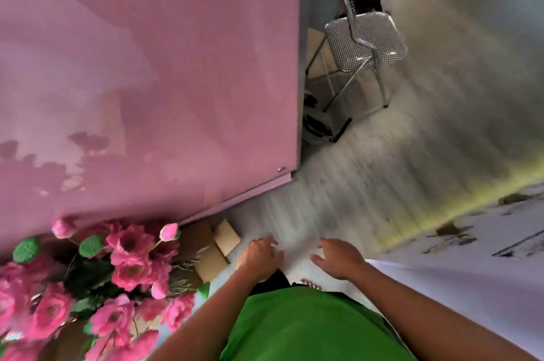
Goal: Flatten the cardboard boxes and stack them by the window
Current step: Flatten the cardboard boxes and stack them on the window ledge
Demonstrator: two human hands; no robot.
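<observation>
Your left hand (259, 254) and right hand (338, 259) hover side by side over the floor (338, 184). Left of them, cardboard pieces (215, 246) lie beside the flowers (117, 272), under the table (147, 66). Ahead stands a chair (366, 39).

Tan cardboard pieces (219, 246) flat on floor

A home room: pink table (176, 66), artificial flowers (123, 257), metal chair (366, 39).

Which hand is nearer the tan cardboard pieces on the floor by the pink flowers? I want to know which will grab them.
Left. The left hand hovers just right of the tan cardboard pieces; the right hand is farther right, beyond it.
</observation>
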